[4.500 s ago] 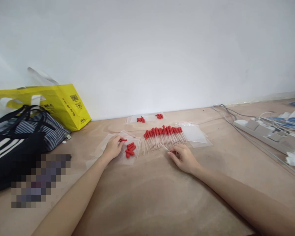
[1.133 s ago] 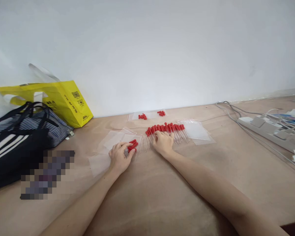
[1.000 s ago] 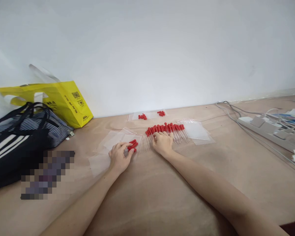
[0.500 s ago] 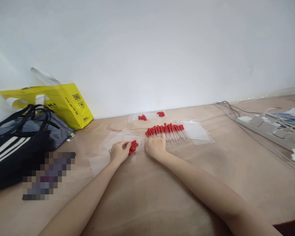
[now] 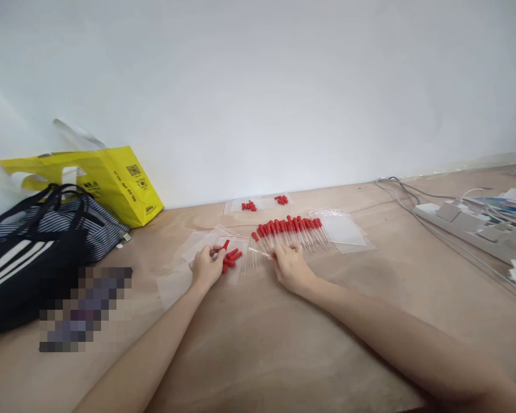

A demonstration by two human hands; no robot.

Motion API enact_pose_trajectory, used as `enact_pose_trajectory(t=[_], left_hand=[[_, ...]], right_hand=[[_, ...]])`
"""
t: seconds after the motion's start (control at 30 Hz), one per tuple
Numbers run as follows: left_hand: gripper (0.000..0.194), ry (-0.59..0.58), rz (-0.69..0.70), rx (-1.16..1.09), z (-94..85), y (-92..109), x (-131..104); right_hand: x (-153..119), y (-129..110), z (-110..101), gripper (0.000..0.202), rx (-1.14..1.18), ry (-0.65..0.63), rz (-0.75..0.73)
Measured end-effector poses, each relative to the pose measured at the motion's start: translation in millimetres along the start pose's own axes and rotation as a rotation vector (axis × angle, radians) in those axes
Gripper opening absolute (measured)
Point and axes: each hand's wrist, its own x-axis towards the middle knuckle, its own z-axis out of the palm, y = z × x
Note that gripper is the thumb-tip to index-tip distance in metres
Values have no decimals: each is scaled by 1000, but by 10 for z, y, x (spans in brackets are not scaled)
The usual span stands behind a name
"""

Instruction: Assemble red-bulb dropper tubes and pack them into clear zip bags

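Observation:
My left hand (image 5: 207, 268) pinches a red rubber dropper bulb (image 5: 226, 245) between thumb and fingers. Beside it, several loose red bulbs (image 5: 233, 256) lie in a small pile on a clear plastic bag. In the closed fingers of my right hand (image 5: 296, 268) is a clear dropper tube (image 5: 259, 251), pointing left toward the held bulb but apart from it. Several bare clear tubes (image 5: 244, 261) lie between my hands. Behind my right hand stretches a row of droppers (image 5: 290, 225) with red bulbs on their upper ends; the hand hides some of the tubes.
Clear zip bags lie at the left (image 5: 172, 289) and right (image 5: 348, 232). Farther back is another bag (image 5: 264, 203) with red bulbs on it. A yellow bag (image 5: 144, 195) and dark striped bags (image 5: 21, 269) stand left. A power strip (image 5: 468, 226) with cables sits right.
My right hand has moved right and now holds a clear tube off the table. My left hand has raised one red bulb from the pile, and the pile has spread a little.

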Motion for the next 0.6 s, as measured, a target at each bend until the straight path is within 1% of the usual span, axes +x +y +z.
enact_pose_trajectory(t=[0.1, 0.2, 0.27, 0.3, 0.37, 0.43, 0.5, 0.6], left_hand=[[16, 46, 98, 32, -24, 17, -18], [24, 87, 185, 53, -63, 76, -84], [26, 84, 285, 74, -94, 143, -184], [24, 66, 355, 88, -105, 182, -251], [23, 7, 595, 160, -113, 262, -407], [23, -71, 743, 191, -98, 332, -557], [21, -136, 804, 200, -70, 381, -666], [17, -198, 793, 201, -34, 411, -723]], right_hand=[[-205, 209, -75, 16, 146, 42, -50], [-343, 358, -189, 19, 189, 60, -100], [-384, 404, -252, 26, 198, 63, -108], [-391, 410, -274, 27, 206, 58, -106], [-386, 398, -295, 27, 227, 41, -98], [-373, 364, -296, 24, 242, 20, -93], [-365, 326, -291, 22, 247, -3, -95], [-367, 284, -289, 19, 246, -27, -106]])
